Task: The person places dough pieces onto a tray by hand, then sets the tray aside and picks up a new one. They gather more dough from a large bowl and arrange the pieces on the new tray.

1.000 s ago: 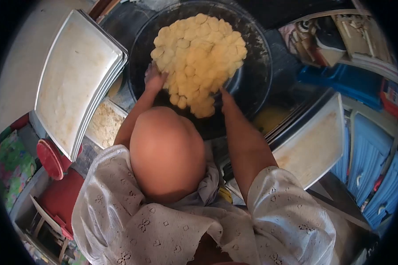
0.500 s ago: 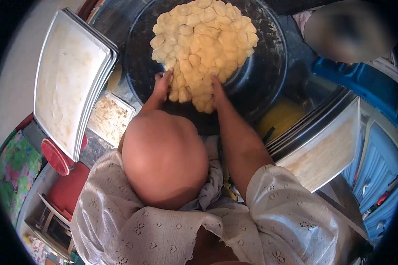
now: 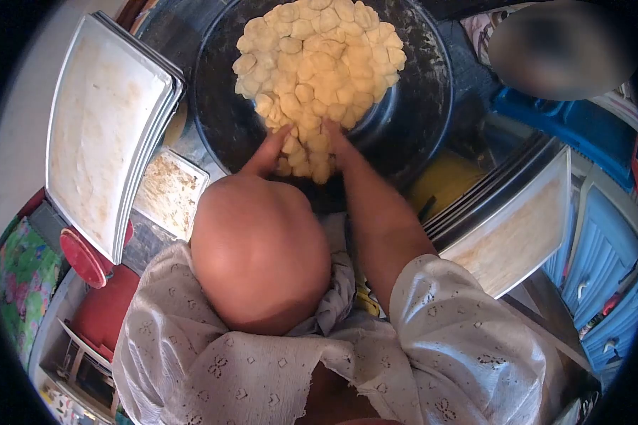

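Note:
A wide dark round basin (image 3: 422,106) holds a large heap of pale dough pieces (image 3: 326,64), pressed against one another. At the near edge of the heap, my left hand (image 3: 271,147) presses on the left side of a narrow lobe of dough. My right hand (image 3: 334,142) is on the right side of the same lobe, with its thumb side toward the dough. The lobe lies between both hands. Most of the fingers of each hand are hidden under or behind the dough.
Stacked white-faced trays (image 3: 99,134) stand at the left, above a smaller stained tray (image 3: 171,191). More trays (image 3: 517,227) lean at the right. A blue container (image 3: 574,134), a person with a blurred head (image 3: 561,49), and a red lidded item (image 3: 85,256) are also around.
My hands have come closer together around the near part of the dough, squeezing the lobe narrower. My left hand moved right and toward me. The whole view has shifted slightly.

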### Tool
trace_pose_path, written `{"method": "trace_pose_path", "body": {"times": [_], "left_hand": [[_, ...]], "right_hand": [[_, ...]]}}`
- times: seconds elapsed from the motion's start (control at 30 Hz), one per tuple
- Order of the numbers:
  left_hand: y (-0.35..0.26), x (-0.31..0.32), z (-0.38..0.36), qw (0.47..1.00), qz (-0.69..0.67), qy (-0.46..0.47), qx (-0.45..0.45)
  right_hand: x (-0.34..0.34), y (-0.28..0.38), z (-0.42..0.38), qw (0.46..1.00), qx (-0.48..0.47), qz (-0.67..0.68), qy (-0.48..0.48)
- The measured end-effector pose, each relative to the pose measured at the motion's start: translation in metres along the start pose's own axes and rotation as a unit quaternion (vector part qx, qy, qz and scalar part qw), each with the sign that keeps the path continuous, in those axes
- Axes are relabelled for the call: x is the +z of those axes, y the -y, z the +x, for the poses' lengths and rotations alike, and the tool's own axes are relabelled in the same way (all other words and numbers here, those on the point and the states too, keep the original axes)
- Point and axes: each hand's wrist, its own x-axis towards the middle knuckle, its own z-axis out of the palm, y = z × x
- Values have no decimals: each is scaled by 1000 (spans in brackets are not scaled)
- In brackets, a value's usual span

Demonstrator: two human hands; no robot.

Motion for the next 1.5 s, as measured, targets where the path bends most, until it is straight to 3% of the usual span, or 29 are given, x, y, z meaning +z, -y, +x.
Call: {"method": "trace_pose_path", "body": {"times": [0.03, 0.07, 0.13, 0.17, 0.23, 0.27, 0.33, 0.37, 0.43, 0.5, 0.57, 0.63, 0.8, 0.87, 0.93, 1.0, 1.03, 1.07, 1.13, 1.23, 1.33, 1.37, 1.47, 1.5], "left_hand": [[2, 7, 0, 988, 71, -105, 88], [3, 9, -3, 988, 72, -105, 88], [-8, 23, -28, 996, -45, 17, 71], [-12, 23, -32, 996, -46, 17, 71], [-18, 15, -35, 969, -219, 110, -13], [-11, 4, -24, 969, -221, 110, -15], [1, -7, -1, 976, -205, 66, -19], [3, 0, -1, 986, -154, 14, 62], [-3, 14, -11, 992, -93, -33, 80], [-1, 12, -12, 992, -32, -84, 92], [-1, -2, -5, 993, -108, 14, -46], [-7, -1, -18, 997, -72, 6, -35], [-10, -5, -26, 996, -52, 53, 39], [-11, -7, -13, 994, 44, -74, 60], [-12, 4, -15, 992, 49, -83, 78], [-10, 20, -23, 987, 53, -103, 108], [-13, 23, -27, 994, 14, -95, 52], [-11, 16, -26, 994, 16, -93, 51], [0, -6, -21, 994, -75, 79, 20], [-12, 8, -34, 987, -92, 121, -46], [-13, 20, -43, 995, -48, 82, -8], [-11, 22, -43, 995, -50, 85, 19], [-11, 34, -55, 996, -56, 71, 0], [-8, 36, -57, 997, -72, 29, -6]], "right_hand": [[10, 0, -5, 998, -4, 64, -16], [16, 1, -12, 998, -4, 65, -15], [25, 4, -25, 997, 9, 74, 13], [20, 4, -24, 997, 10, 74, 12], [4, 6, -18, 994, -1, 2, 109], [1, 4, -12, 994, 1, 2, 107], [-2, -2, -3, 996, -18, 20, 79], [0, -4, 4, 997, -19, 20, 78], [5, -11, 24, 995, -25, 98, 9], [9, -12, 32, 998, -13, 64, -12], [13, -12, 26, 999, -1, 29, -32], [29, 2, -28, 995, 4, 85, 49], [-24, -14, 27, 990, -21, 52, 130], [-26, -18, 32, 988, -7, 60, 142], [11, -17, -9, 985, -124, 5, -122], [1, -47, 53, 980, -153, -43, -118], [-7, -58, 74, 973, -182, -93, -109], [-7, -54, 65, 972, -183, -91, -112], [-4, -40, 34, 956, -230, -172, -54], [-10, -35, 30, 969, -185, -159, -32], [5, -33, 21, 951, -176, -238, -85], [9, -35, 13, 935, -227, -255, -101], [0, -46, 23, 945, -237, -212, -71], [-4, -41, 20, 956, -185, -220, -62]]}}
